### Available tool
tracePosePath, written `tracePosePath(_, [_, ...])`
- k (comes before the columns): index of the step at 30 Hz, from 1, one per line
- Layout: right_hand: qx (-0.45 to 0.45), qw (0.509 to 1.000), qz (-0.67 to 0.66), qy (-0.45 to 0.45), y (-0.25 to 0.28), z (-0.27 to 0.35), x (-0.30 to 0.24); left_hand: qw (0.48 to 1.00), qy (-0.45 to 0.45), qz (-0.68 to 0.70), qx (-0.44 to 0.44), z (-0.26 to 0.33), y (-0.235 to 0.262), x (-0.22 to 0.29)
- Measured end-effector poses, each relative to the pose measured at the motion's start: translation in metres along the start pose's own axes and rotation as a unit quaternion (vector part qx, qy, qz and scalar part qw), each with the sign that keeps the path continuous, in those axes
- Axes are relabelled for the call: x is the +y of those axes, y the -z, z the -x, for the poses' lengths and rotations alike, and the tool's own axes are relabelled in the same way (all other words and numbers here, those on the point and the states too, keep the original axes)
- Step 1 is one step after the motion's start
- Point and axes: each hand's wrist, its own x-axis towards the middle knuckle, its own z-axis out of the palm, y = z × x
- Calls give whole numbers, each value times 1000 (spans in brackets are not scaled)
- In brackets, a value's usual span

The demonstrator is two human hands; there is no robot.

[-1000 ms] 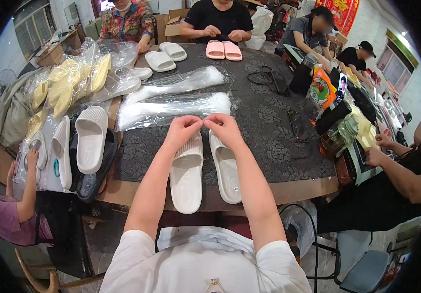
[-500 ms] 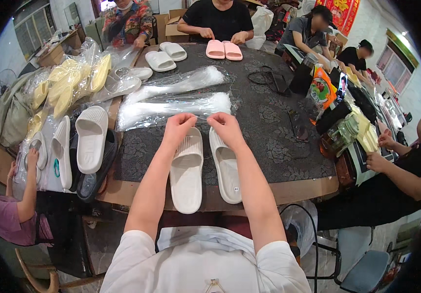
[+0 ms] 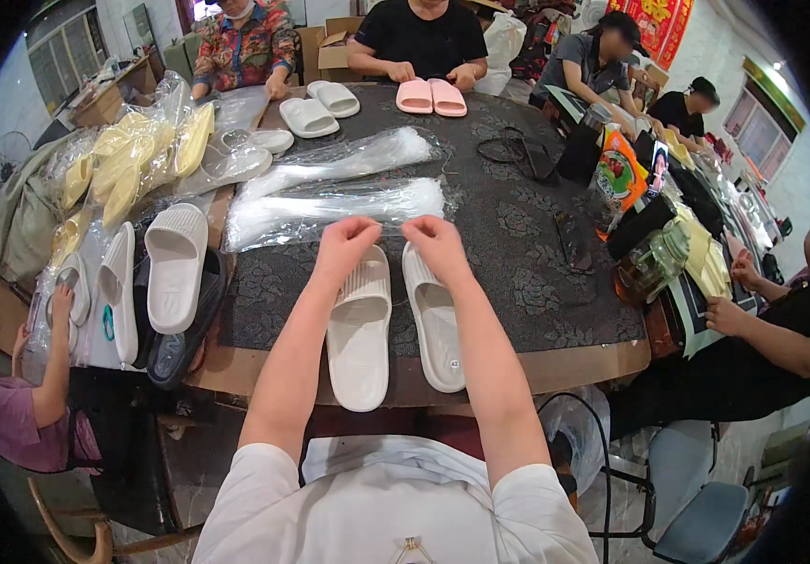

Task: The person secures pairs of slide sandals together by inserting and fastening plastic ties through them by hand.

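Head view: our left hand (image 3: 348, 242) and right hand (image 3: 437, 246) pinch closed, each grip apparently on a thin strand (image 3: 392, 225), likely two-handed for control, above white slippers (image 3: 359, 348) at frame centre, paired side by side seemingly for easy reach; a small round printed label (image 3: 455, 364) marks the right slipper (image 3: 437, 329).

Forearms (image 3: 284, 362) extended, left fingers (image 3: 365, 226) pinched, right fingers (image 3: 417, 227) pinched
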Motion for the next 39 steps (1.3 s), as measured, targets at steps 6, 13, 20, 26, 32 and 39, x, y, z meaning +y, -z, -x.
tracePosePath(6, [-35, 999, 24, 0, 3, 3, -5, 998, 13, -42, -47, 4, -2, 7])
tracePosePath(13, [-6, 999, 15, -33, 4, 3, -4, 998, 52, 28, 12, 3, 1, 9])
tracePosePath(20, [27, 997, 9, -70, 6, 0, -3, 1000, 19, -4, -10, 2, 0, 3])
tracePosePath(26, [-61, 998, 18, 8, 5, 2, -3, 998, -10, -40, -56, 3, -3, 6])
tracePosePath(32, [-13, 1000, 7, -22, 1, 4, -7, 999, 30, 4, 21, -2, 3, -3])
tracePosePath(39, [24, 997, -9, -74, 5, -1, 0, 1000, 10, -25, -15, 0, -1, 3])
